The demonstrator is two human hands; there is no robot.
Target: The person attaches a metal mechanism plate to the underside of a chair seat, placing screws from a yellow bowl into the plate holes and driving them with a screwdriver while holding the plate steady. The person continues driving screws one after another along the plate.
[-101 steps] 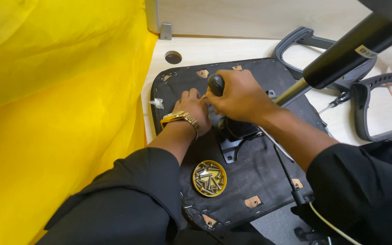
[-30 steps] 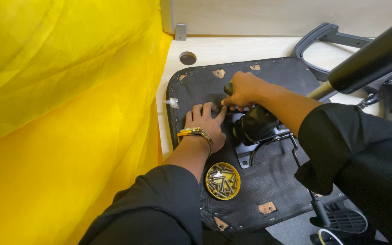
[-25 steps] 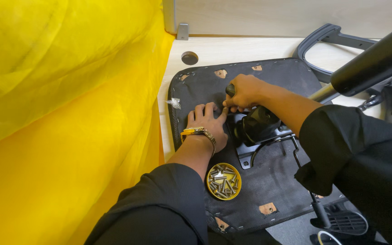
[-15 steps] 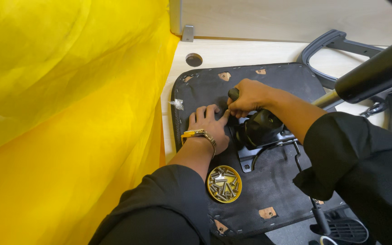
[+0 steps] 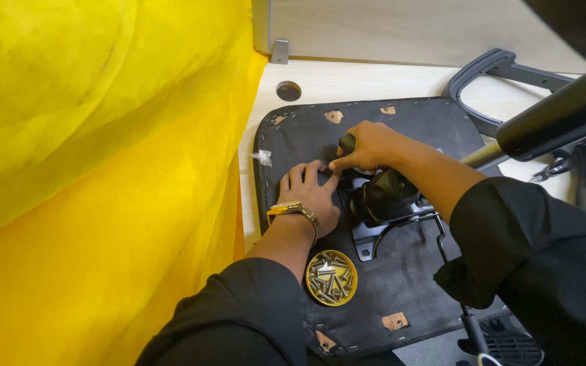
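Observation:
An upturned black chair seat [image 5: 401, 122] lies on a pale wooden table, with a black metal mechanism [image 5: 384, 200] mounted at its middle. My left hand [image 5: 310, 193], a gold watch on its wrist, rests flat on the seat beside the mechanism, fingers spread. My right hand [image 5: 369, 146] is closed around the black handle of a tool [image 5: 346, 142] held upright at the mechanism's edge, its fingertips touching my left hand's fingers. A round yellow tin of screws [image 5: 331, 278] sits on the seat near my left forearm.
A yellow sheet [image 5: 103, 169] fills the left side. A black gas-lift cylinder [image 5: 557, 122] slants in from the right. Grey armrest loops [image 5: 490, 68] lie at the back right, with pliers [image 5: 552, 169] beside them. A round hole [image 5: 288, 90] marks the table [image 5: 374, 78].
The view has shifted so the seat sits further right and lower. My right hand stays on the tool at the mechanism, and my left hand stays flat beside it.

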